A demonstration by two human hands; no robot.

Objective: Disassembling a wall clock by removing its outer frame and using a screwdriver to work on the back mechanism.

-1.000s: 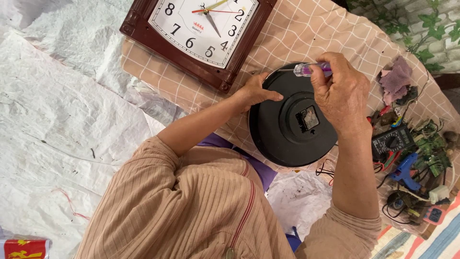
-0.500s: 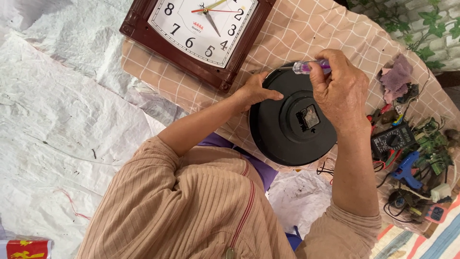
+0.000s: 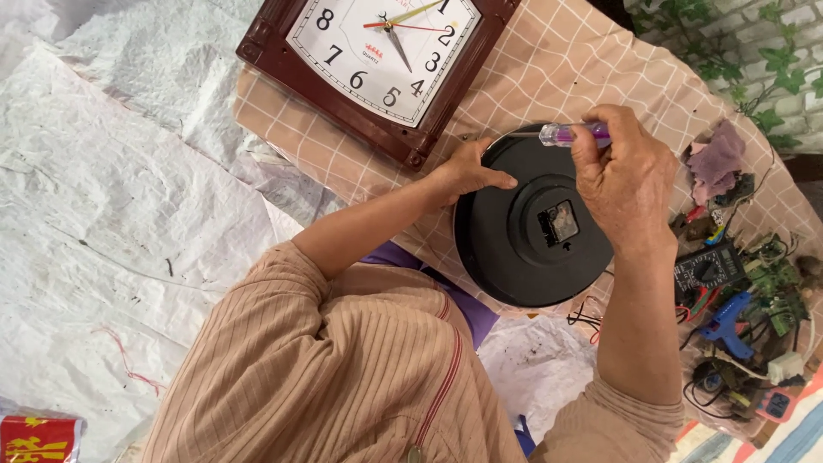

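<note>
A white crinkled sheet (image 3: 129, 214) is spread at the left, and a red printed packet (image 3: 39, 439) is cut off by the lower left corner. Further right, a square wall clock (image 3: 386, 60) in a dark red frame is laid face up at the far edge of the checked cloth (image 3: 583, 69). The left hand (image 3: 471, 171) is pressed, fingers spread, on the left rim of a round black clock (image 3: 531, 231), which lies back-up in the middle of the cloth, its small movement box (image 3: 559, 225) exposed. The right hand (image 3: 621, 180) is closed around a screwdriver with a clear purple handle (image 3: 573, 134), held over the clock's far rim, the shaft pointing left.

In judgement, the work is best done with the rim kept pinned so the clock cannot turn, and with the tip seated squarely before any twist is applied.

The tip's contact point cannot be made out. At the right edge, a multimeter (image 3: 707, 270), a blue glue gun (image 3: 729, 321), circuit boards and wires are tangled and hard to tell apart.
</note>
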